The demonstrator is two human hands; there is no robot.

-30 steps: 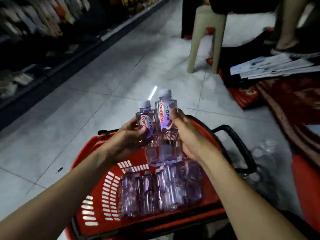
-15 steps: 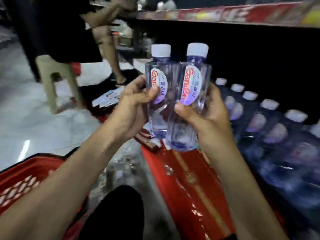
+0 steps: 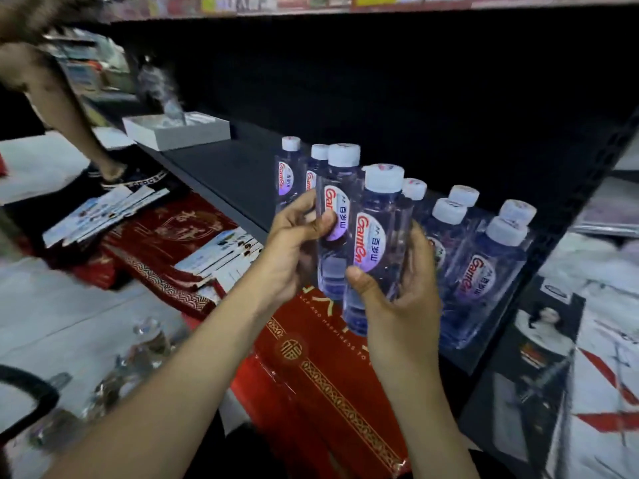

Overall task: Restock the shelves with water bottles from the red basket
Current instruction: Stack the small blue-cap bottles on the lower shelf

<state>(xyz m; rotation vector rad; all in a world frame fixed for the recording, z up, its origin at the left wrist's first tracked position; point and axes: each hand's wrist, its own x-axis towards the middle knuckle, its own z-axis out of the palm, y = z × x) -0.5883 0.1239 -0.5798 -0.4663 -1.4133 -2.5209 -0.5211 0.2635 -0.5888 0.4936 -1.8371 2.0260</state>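
My left hand [image 3: 294,243] grips one clear water bottle [image 3: 333,188] with a white cap and a red and purple label. A second bottle of the same kind [image 3: 380,216] stands upright in my right hand [image 3: 404,295]. Both bottles are held side by side in front of the dark shelf [image 3: 228,167], just above its front edge. Several matching bottles [image 3: 484,257] stand in rows on the shelf behind and to the right of my hands. Of the red basket, only a black handle [image 3: 24,406] shows at the lower left.
A white flat box [image 3: 176,129] lies on the shelf at the left. Red patterned boxes [image 3: 328,385] and stacked leaflets [image 3: 214,261] lie on the floor below the shelf. Crumpled clear plastic [image 3: 138,354] lies at lower left. Another person's leg [image 3: 69,108] stands at upper left.
I have turned from the basket toward the shelf. Both hands carried the two bottles up and to the right, up to the rows standing on the shelf.
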